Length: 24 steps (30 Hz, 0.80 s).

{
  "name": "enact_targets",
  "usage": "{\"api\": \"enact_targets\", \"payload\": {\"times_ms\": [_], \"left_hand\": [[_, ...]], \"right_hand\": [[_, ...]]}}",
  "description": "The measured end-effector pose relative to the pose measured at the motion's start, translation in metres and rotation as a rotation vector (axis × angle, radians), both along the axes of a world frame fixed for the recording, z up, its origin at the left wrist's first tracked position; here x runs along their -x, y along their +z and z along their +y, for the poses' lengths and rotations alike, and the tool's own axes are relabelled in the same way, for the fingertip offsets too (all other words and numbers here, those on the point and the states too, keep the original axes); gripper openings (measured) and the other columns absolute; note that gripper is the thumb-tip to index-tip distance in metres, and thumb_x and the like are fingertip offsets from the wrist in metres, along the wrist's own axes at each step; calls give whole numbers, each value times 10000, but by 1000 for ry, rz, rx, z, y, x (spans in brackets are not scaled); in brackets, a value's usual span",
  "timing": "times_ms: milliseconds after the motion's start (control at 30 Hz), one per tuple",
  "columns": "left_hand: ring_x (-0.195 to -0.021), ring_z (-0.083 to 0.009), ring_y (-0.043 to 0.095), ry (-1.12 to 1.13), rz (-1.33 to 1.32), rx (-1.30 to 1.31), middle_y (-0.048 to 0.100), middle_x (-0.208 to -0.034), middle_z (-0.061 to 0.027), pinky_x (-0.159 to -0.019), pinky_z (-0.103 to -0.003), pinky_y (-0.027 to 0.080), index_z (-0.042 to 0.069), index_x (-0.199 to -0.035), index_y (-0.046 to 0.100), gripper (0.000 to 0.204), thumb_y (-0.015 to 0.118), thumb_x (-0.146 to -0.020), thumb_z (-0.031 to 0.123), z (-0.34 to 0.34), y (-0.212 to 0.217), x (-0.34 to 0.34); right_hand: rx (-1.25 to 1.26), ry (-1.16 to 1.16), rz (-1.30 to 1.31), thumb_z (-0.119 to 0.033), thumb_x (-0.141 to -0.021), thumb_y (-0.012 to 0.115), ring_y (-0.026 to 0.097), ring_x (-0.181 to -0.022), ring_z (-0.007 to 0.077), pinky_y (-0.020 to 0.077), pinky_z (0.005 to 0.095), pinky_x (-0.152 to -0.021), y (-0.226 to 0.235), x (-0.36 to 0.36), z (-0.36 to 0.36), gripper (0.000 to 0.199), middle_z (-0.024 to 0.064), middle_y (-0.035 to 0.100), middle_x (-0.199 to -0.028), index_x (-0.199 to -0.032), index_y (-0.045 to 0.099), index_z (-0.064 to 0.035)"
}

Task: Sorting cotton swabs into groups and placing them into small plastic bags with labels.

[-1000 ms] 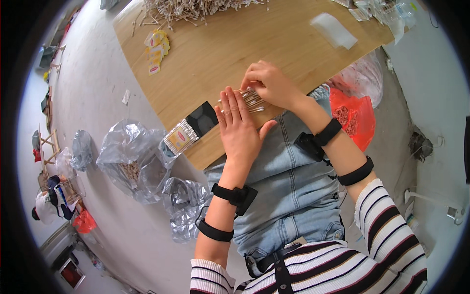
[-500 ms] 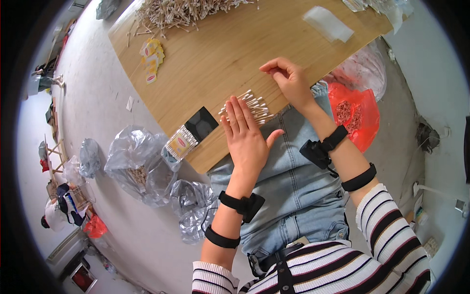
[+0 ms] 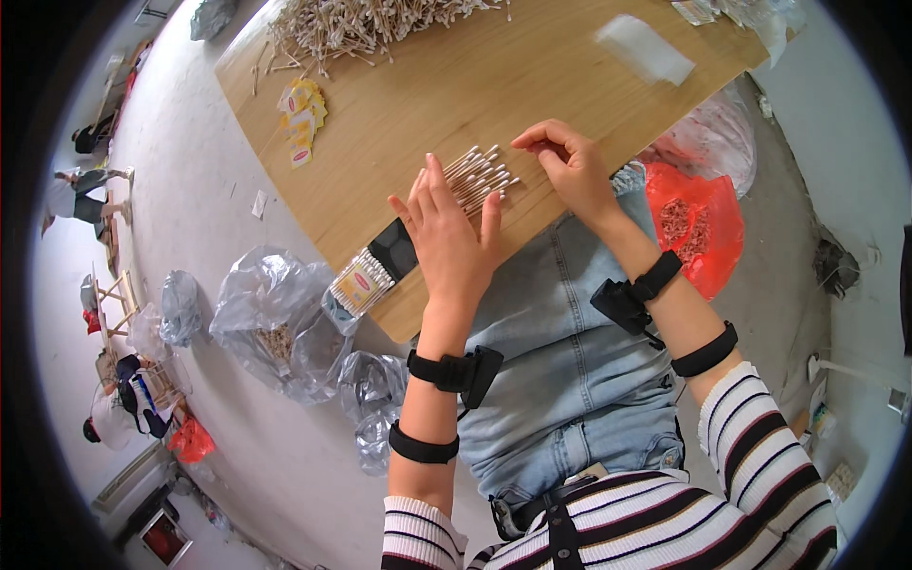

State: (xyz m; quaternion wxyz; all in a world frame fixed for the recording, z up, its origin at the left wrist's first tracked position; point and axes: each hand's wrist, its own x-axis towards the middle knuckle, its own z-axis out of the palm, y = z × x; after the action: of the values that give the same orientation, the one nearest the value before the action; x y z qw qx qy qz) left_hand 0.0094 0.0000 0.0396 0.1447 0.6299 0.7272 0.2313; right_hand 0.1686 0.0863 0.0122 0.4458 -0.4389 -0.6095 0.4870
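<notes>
A small bunch of cotton swabs (image 3: 486, 179) lies side by side on the wooden table, white tips pointing away and right. Against the near-left side of this bunch rests my left hand (image 3: 448, 233), fingers stretched and thumb held apart. Right of the swabs, my right hand (image 3: 578, 176) hovers by the table edge. Its fingers curl towards the thumb; a dark reddish bit shows between them, too small to name. Beyond my left wrist, a black sheet-like piece (image 3: 393, 249) lies partly hidden by the hand, touching a clear pack of swabs (image 3: 361, 283) with a yellow label.
A big heap of loose swabs (image 3: 370, 28) covers the table's (image 3: 427, 104) far side. Yellow-and-white cards (image 3: 304, 119) lie at the left, clear plastic sleeves (image 3: 648, 47) at the far right. Grey bags (image 3: 271, 313) and a red bag (image 3: 692, 228) hang or stand beside the table.
My left hand has shifted left and turned, with its fingers no longer flat over the swabs. The swabs sit closer together and further from the edge. My right hand has lowered slightly.
</notes>
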Motion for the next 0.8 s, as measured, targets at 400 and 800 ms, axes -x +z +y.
{"api": "enact_targets", "payload": {"times_ms": [400, 800], "left_hand": [[-1489, -355, 158, -108, 304, -4, 218, -1566, -277, -1196, -509, 69, -106, -1493, 187, 915, 528, -942, 540, -6, -10, -3], [-1504, -267, 121, 336, -1222, -453, 188, -1608, -173, -1208, -423, 38, 0, -1548, 52, 784, 320, -1034, 528, 2, -14, 11]], "right_hand": [[29, 8, -2, 25, -896, 496, 641, -888, 134, 499, 261, -796, 2, 7, -2, 210, 53, 684, -959, -997, 677, -12], [183, -24, 382, -376, -1028, 500, 489, -1264, 171, 365, 293, -1074, 11, 62, -13, 476, 120, 558, -1308, -1316, 510, 2]]}}
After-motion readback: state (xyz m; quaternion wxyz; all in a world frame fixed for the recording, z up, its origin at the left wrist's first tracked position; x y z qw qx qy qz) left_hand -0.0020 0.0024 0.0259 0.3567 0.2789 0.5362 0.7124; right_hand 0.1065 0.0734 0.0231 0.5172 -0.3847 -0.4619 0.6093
